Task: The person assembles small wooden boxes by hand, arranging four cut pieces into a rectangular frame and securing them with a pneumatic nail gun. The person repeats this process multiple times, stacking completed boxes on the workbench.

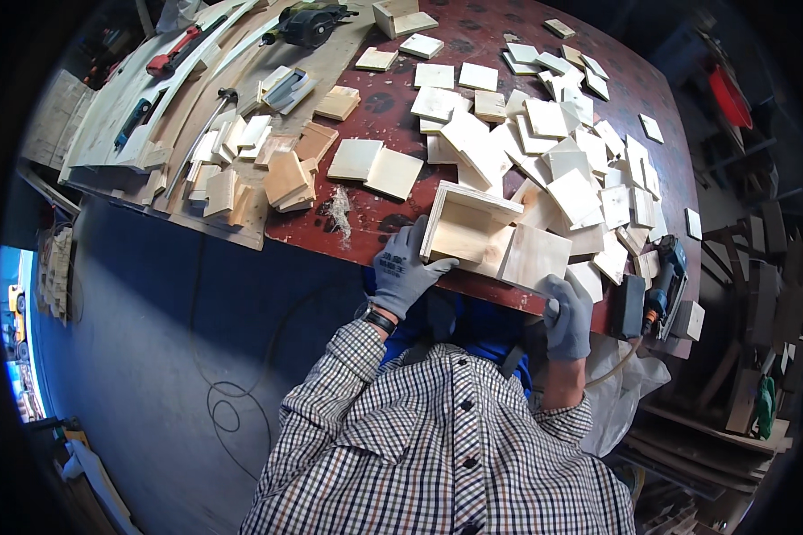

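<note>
My left hand (401,270), in a grey glove, grips the left side of a small open wooden box (473,227) at the table's front edge. Its thumb lies along the box's near edge. A pale square wooden board (535,257) rests against the box's right side. At that board's near right corner, my gloved right hand (568,314) is closed on it; some of its fingers are hidden. Many loose square wooden pieces (573,196) lie scattered and heaped just beyond the box.
The dark red table (379,214) carries sawdust (339,214) left of the box. A corded power tool (665,281) lies at the right corner. Farther left are a hammer (227,94), a circular saw (308,25), a red tool (174,52) and stacked wood blocks (290,178).
</note>
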`<action>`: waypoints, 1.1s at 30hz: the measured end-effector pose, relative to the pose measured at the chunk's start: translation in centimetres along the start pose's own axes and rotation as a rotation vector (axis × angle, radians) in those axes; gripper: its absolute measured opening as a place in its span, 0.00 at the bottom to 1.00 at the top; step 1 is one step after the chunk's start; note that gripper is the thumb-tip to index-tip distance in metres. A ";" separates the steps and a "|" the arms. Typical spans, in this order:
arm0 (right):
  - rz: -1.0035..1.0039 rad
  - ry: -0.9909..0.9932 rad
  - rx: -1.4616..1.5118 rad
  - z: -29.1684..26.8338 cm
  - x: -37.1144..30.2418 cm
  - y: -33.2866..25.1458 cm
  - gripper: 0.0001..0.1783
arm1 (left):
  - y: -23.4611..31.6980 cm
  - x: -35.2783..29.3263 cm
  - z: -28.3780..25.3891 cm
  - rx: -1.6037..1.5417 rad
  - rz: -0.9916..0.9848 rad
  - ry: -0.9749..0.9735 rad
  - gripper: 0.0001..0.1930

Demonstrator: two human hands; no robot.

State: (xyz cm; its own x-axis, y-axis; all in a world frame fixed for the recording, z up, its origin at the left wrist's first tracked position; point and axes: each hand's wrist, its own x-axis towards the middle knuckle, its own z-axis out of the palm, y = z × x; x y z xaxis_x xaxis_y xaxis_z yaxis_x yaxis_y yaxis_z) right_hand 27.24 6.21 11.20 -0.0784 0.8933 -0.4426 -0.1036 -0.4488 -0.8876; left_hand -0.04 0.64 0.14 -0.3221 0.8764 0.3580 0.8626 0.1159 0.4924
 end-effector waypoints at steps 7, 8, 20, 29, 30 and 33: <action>-0.142 -0.136 -0.088 2.9 -1.7 -3.2 0.29 | -0.1 -0.3 0.2 -0.048 -0.012 0.012 0.47; -0.182 -0.172 -0.117 3.7 -1.9 -3.9 0.31 | -0.1 -0.4 0.3 -0.062 0.001 0.029 0.46; -0.506 -0.714 -1.024 25.8 5.8 -2.0 0.27 | 0.2 0.0 -0.3 -0.251 -0.090 -0.009 0.29; -0.260 -0.877 -0.875 29.3 9.9 3.2 0.17 | -0.4 -1.1 1.4 -0.285 -0.076 -0.164 0.44; -0.258 -0.846 -0.929 29.7 9.5 2.4 0.18 | -0.1 -1.1 0.8 -0.362 -0.052 -0.049 0.45; -0.306 -0.854 -0.976 30.6 10.3 2.0 0.18 | -0.7 -1.6 4.1 -0.248 -0.031 -0.039 0.47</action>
State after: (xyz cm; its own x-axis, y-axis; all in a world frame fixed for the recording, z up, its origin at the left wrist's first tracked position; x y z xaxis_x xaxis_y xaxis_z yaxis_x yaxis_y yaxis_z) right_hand -4.09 13.85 8.79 -0.8096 0.4979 -0.3107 0.4920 0.2872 -0.8218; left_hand 1.43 1.11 -4.04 -0.3275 0.8922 0.3109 0.7287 0.0291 0.6842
